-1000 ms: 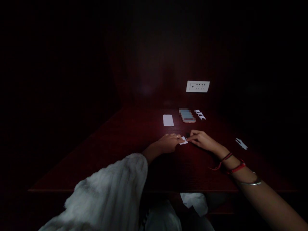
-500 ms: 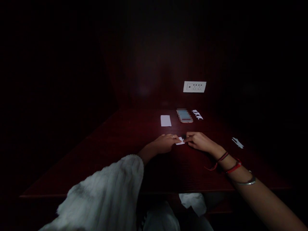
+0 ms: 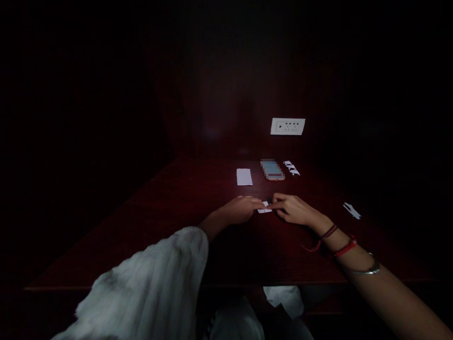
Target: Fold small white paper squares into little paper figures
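Observation:
A small white piece of paper (image 3: 264,208) lies on the dark red table (image 3: 184,236), pinched between my two hands. My left hand (image 3: 240,209), coming out of a fluffy white sleeve, presses its fingertips on the paper's left side. My right hand (image 3: 292,209), with red thread bracelets and a metal bangle on its wrist, holds the paper's right edge with fingers closed together. Most of the paper is hidden by my fingers.
Farther back lie a white card (image 3: 244,176), a phone (image 3: 272,170) and white paper scraps (image 3: 292,168). Another scrap (image 3: 352,210) lies at the right. A white wall socket (image 3: 288,126) sits on the back panel. White cloth (image 3: 285,297) shows below the table edge.
Both hands and the paper have stayed almost in place; the fingers shifted slightly on the paper, and the view has moved a little.

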The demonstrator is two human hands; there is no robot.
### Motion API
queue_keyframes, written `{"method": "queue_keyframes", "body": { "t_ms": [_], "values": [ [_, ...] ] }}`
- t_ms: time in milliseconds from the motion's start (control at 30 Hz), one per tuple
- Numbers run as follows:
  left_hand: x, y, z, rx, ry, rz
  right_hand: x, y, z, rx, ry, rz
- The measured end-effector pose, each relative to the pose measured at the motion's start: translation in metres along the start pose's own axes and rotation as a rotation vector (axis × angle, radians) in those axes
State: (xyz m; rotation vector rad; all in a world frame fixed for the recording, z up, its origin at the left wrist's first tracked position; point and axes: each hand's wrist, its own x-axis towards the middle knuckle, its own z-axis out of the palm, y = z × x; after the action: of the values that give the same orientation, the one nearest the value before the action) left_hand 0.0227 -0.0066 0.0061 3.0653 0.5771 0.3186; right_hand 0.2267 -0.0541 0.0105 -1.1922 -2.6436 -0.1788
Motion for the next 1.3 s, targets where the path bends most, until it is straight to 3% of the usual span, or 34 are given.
{"method": "queue_keyframes", "body": {
  "t_ms": [333,533,833,1300],
  "values": [
    [0.001,0.002,-0.002,-0.018,-0.009,-0.030,-0.001,0.004,-0.003,0.048,0.003,0.024],
    [0.000,0.003,0.000,-0.040,0.065,-0.038,-0.006,0.013,0.000,0.097,0.102,0.077],
    [0.001,-0.002,-0.005,-0.166,0.078,0.025,-0.001,0.002,0.004,0.163,0.070,0.016],
    [0.003,-0.001,0.001,-0.172,0.178,0.053,0.002,-0.002,0.008,0.114,0.127,0.001]
  ]
}}
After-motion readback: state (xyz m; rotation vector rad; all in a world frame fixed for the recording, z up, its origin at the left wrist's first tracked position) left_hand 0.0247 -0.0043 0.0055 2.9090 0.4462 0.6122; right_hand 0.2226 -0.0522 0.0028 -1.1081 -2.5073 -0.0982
